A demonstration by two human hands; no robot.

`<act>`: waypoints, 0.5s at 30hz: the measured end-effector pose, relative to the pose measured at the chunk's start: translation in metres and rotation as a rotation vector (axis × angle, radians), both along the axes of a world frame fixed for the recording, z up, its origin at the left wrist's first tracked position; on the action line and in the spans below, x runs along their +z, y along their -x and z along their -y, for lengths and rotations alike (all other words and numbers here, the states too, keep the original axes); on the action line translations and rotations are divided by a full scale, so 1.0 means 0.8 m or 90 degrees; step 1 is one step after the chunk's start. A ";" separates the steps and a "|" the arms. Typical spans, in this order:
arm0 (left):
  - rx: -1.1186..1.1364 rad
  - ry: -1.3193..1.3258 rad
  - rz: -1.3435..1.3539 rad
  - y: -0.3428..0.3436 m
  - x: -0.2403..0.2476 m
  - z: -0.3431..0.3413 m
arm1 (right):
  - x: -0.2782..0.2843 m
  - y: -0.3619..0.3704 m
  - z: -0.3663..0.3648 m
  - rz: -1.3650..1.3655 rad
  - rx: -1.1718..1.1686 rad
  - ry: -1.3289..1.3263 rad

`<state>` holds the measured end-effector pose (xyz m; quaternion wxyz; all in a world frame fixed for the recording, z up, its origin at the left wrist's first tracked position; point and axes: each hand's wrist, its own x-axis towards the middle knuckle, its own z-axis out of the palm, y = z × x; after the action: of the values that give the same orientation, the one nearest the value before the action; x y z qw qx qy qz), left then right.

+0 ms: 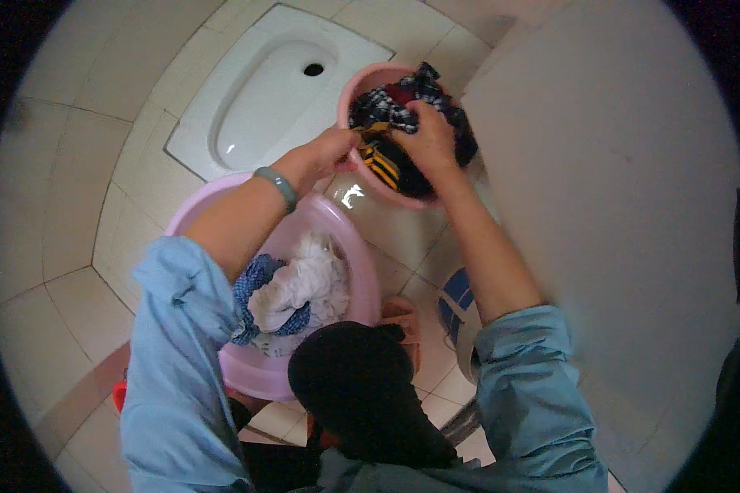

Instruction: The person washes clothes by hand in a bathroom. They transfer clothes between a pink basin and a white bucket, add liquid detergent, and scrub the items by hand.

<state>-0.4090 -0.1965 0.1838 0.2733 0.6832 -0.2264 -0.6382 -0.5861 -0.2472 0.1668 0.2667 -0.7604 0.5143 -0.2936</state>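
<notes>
A round pink basin at the upper middle holds a heap of dark clothes. Among them are a black-and-white patterned garment and a black garment with yellow stripes. My left hand is closed at the basin's left rim, its fingertips partly hidden. My right hand reaches into the basin from the right, its fingers curled into the dark clothes. Under my left forearm stands a larger pale pink tub. It contains a white cloth and a blue patterned cloth.
A white squat toilet is set into the tiled floor beyond the tub. To the right rises a pale flat panel. Near my right forearm stands a blue-and-white container, beside a pink slipper. My dark-clad knee overlaps the tub's near edge.
</notes>
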 end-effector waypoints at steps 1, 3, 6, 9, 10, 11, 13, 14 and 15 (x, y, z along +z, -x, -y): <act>0.000 -0.025 0.003 -0.004 -0.014 -0.005 | -0.006 -0.007 -0.008 -0.036 -0.008 -0.047; -0.035 -0.041 -0.028 -0.020 -0.038 -0.017 | -0.026 -0.025 -0.023 -0.067 -0.025 -0.130; -0.121 -0.020 0.003 -0.053 -0.030 -0.024 | -0.057 -0.039 -0.029 0.105 -0.033 -0.201; -0.161 0.206 0.387 -0.030 -0.001 -0.025 | -0.082 -0.019 -0.007 0.058 0.042 -0.220; -0.163 0.288 0.487 -0.023 0.009 -0.032 | -0.086 -0.006 0.001 0.032 0.058 -0.234; -0.166 0.330 0.430 -0.002 0.040 -0.038 | -0.090 0.017 0.012 -0.005 0.060 -0.245; -0.162 0.357 0.352 0.028 0.087 -0.078 | -0.071 0.049 0.030 0.006 0.052 -0.114; -0.186 0.359 0.302 -0.043 0.117 -0.108 | -0.031 0.003 0.025 -0.001 0.017 -0.039; -0.224 0.331 0.368 -0.064 0.121 -0.155 | 0.006 -0.015 0.014 0.038 0.052 0.009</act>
<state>-0.3577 -0.0723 0.2806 0.2485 0.6931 -0.5602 -0.3794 -0.5744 -0.2586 0.1715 0.2880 -0.7738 0.4724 -0.3084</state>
